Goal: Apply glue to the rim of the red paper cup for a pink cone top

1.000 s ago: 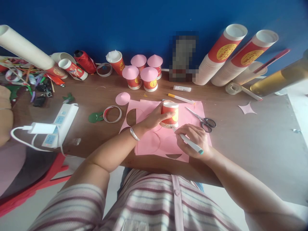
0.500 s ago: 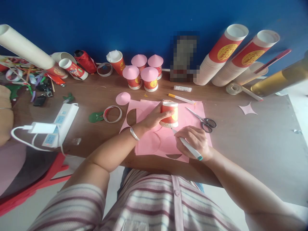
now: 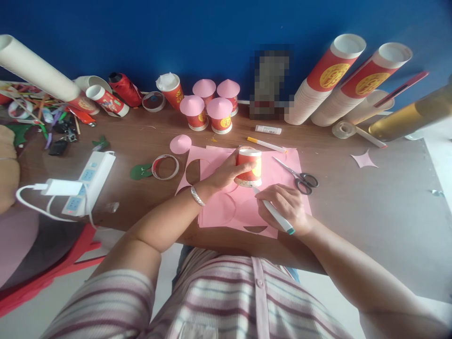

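Note:
My left hand (image 3: pixel 231 167) is closed around a red paper cup (image 3: pixel 249 172) with a gold emblem, held upside down above the pink paper (image 3: pixel 217 207). A white marker with a green end (image 3: pixel 278 219) is gripped in my right hand (image 3: pixel 282 205). Its tip is at the cup's lower rim, where small drawn marks show. Black-handled scissors (image 3: pixel 305 182) lie open to the right of the cup. Behind it rests a white and yellow marker (image 3: pixel 266 144). Round outlines and cut-out holes show in the pink sheets.
Several cups with pink cone tops (image 3: pixel 219 110) stand at the back, near a loose pink cone (image 3: pixel 181 144) and a glue stick (image 3: pixel 268 129). Tall cup stacks (image 3: pixel 334 70) and a tape roll (image 3: pixel 343 130) are at right. A power strip (image 3: pixel 90 181) and a tape ring (image 3: pixel 165 167) lie left.
The marker in my right hand has tilted very slightly, with its tip a little higher at the cup's rim. The cup and my left hand stay in place.

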A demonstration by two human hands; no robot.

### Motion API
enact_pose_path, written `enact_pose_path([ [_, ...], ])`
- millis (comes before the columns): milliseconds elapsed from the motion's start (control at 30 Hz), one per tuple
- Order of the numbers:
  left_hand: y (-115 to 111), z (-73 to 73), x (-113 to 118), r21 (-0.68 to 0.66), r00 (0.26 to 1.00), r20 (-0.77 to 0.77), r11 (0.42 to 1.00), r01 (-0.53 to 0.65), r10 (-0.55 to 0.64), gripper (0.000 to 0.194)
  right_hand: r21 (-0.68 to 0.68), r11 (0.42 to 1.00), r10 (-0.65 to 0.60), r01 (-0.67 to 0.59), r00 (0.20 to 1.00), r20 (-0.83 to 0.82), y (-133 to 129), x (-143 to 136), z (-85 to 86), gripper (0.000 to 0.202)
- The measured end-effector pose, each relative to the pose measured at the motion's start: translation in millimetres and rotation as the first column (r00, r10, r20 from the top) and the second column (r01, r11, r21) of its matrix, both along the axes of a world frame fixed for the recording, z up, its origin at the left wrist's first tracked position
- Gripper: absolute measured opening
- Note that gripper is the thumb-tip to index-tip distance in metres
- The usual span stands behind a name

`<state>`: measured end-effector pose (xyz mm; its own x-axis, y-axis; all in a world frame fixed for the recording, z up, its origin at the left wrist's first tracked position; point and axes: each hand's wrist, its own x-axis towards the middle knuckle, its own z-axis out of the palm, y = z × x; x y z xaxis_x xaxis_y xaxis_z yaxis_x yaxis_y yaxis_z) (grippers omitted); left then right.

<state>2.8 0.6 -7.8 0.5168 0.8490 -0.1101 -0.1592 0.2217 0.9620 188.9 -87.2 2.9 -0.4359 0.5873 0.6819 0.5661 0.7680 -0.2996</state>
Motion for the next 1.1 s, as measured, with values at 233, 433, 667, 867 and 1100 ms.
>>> enact_pose_path([
  [233, 0.4, -1.1, 0.7, 0.002, 1.0, -0.004, 1.0, -0.013, 0.013, 0.041, -0.019, 1.0, 0.006, -0.005, 1.0, 0.01, 0.5, -0.7, 1.9, 0.025],
  [433, -0.5, 2.0, 0.4, 0.012, 1.0, -0.027, 1.0, -0.01, 0.011, 0.041, -0.006, 1.0, 0.003, -0.003, 1.0, 0.012, 1.8, -1.1, 2.8, 0.024],
  [667, 0.0, 1.0, -0.4, 0.043, 0.998, -0.06, 0.999, -0.006, 0.008, 0.041, 0.002, 1.0, -0.009, 0.009, 1.0, 0.008, 2.1, -0.9, 1.7, 0.024],
  [867, 1.6, -2.7, -0.7, 0.044, 0.999, -0.034, 0.999, 0.009, -0.008, 0.04, -0.004, 1.0, -0.022, 0.023, 1.0, 0.008, 1.6, -1.7, 2.9, 0.026],
  [1100, 2.5, -3.9, -1.6, 0.059, 0.999, -0.028, 0.998, 0.017, -0.016, 0.041, 0.001, 1.0, -0.023, 0.023, 1.0, 0.007, 1.7, -1.2, 1.4, 0.026],
])
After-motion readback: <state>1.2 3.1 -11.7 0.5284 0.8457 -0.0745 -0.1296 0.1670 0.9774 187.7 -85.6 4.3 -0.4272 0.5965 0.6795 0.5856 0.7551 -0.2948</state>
